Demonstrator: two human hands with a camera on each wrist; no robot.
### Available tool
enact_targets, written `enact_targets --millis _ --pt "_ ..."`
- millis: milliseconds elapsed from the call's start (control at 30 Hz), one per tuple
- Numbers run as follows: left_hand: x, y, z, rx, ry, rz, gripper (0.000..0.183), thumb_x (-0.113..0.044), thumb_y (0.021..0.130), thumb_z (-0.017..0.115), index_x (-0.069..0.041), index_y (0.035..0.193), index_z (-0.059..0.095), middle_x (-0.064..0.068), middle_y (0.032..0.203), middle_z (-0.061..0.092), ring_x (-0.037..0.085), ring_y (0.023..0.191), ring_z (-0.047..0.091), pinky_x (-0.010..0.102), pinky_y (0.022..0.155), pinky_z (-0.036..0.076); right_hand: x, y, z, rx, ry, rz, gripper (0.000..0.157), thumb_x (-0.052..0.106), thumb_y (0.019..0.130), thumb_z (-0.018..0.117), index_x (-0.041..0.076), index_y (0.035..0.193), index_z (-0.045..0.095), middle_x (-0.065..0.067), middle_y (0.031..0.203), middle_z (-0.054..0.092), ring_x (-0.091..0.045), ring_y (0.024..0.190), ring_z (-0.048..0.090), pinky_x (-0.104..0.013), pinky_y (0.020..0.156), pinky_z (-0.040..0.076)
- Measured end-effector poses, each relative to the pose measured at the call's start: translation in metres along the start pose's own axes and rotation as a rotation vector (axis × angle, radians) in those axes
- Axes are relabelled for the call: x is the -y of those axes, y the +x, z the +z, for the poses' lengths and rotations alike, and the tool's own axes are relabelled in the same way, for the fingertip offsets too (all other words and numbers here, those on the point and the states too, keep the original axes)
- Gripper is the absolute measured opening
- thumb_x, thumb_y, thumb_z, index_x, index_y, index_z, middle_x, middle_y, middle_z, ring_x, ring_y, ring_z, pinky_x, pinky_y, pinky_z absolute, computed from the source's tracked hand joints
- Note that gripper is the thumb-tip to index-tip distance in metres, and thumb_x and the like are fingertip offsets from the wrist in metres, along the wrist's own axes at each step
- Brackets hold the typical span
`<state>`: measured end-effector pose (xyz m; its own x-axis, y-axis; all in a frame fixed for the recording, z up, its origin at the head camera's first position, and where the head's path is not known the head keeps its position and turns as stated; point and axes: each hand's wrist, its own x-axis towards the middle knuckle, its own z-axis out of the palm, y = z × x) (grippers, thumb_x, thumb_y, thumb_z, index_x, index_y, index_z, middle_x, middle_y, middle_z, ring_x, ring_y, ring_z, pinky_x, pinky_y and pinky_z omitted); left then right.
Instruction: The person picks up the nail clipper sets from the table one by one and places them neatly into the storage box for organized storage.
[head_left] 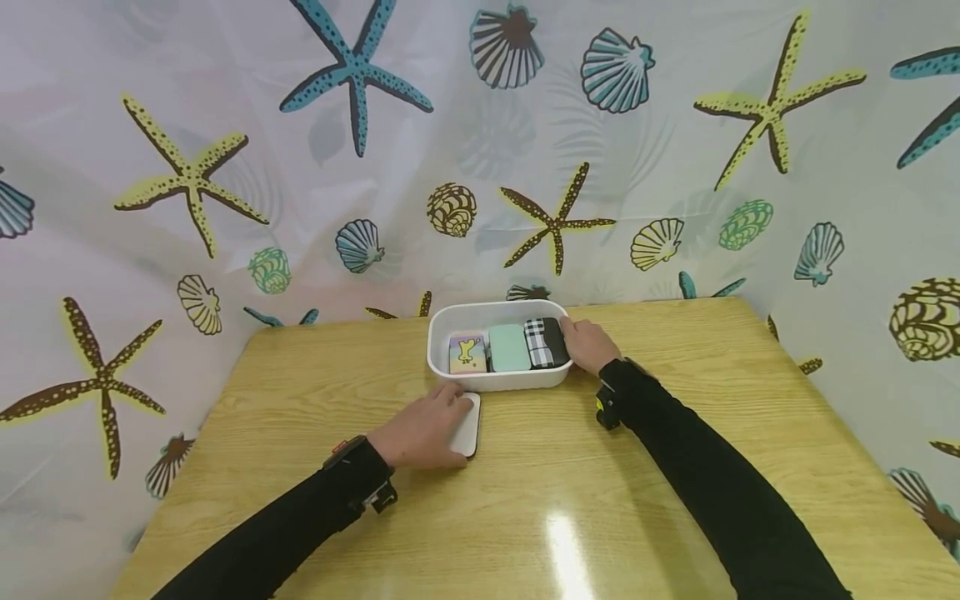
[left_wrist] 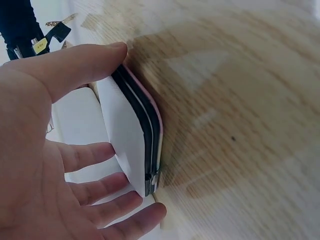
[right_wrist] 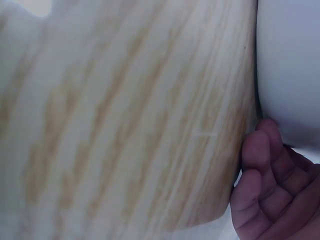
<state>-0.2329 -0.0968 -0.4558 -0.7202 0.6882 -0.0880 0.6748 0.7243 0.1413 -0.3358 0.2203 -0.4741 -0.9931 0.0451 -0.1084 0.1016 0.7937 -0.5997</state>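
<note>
My left hand (head_left: 429,427) spans a flat white zip wallet (head_left: 467,427) on the table, its thumb at the near end and its fingers at the far end. In the left wrist view, the wallet (left_wrist: 127,135) shows a white face, dark zipped sides and a pinkish underside. At the right end of a white plastic bin (head_left: 498,382), my right hand (head_left: 591,343) grips the wall, with curled fingers outside it. Inside the bin sit a pastel wallet with a yellow figure (head_left: 468,354), a mint green one (head_left: 510,348) and a black-and-white checked one (head_left: 542,343).
The wooden table (head_left: 525,517) runs under both arms. Behind it and along its sides hangs a white curtain (head_left: 420,208) printed with starfish and shells. The bin stands near the table's back edge, just beyond the wallet.
</note>
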Motion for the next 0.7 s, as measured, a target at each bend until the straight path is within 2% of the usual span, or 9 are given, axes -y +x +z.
enact_targets --millis 200,333,533,700 --pt "0.0001 -0.0018 0.0004 -0.016 -0.003 0.013 0.081 -0.047 0.077 0.083 -0.007 0.139 0.051 0.014 0.141 0.043 0.023 0.118 0.045 0.038 0.094 0.050 0.0010 0.0002 0.0000 -0.003 -0.005 -0.001 0.068 0.048 0.108 0.019 -0.004 0.114 0.064 -0.016 0.085 0.061 -0.025 0.067 0.058 -0.033 0.061 0.042" --pt "-0.0002 -0.0031 0.0001 -0.004 -0.012 0.007 0.085 -0.049 0.074 0.085 -0.008 0.140 0.052 0.015 0.145 0.042 0.024 0.123 0.044 0.039 0.096 0.049 0.0013 0.0003 0.0000 0.007 -0.005 0.006 0.069 0.049 0.108 0.018 -0.003 0.114 0.063 -0.016 0.087 0.061 -0.025 0.068 0.058 -0.033 0.061 0.043" --pt "-0.0006 -0.0030 0.0001 0.011 0.000 0.003 0.086 -0.053 0.074 0.083 -0.010 0.141 0.050 0.009 0.145 0.046 0.024 0.130 0.040 0.041 0.097 0.047 0.0010 0.0006 0.0002 0.004 -0.008 0.016 0.070 0.050 0.108 0.018 -0.003 0.114 0.063 -0.016 0.087 0.061 -0.024 0.068 0.058 -0.032 0.060 0.043" --pt "0.0014 -0.0022 0.0025 -0.001 0.009 0.003 0.087 -0.058 0.071 0.083 -0.012 0.138 0.051 0.007 0.138 0.049 0.021 0.121 0.044 0.039 0.093 0.047 0.0018 -0.0008 0.0002 0.014 0.007 0.024 0.069 0.050 0.108 0.019 -0.003 0.112 0.063 -0.015 0.085 0.061 -0.024 0.066 0.058 -0.032 0.059 0.043"
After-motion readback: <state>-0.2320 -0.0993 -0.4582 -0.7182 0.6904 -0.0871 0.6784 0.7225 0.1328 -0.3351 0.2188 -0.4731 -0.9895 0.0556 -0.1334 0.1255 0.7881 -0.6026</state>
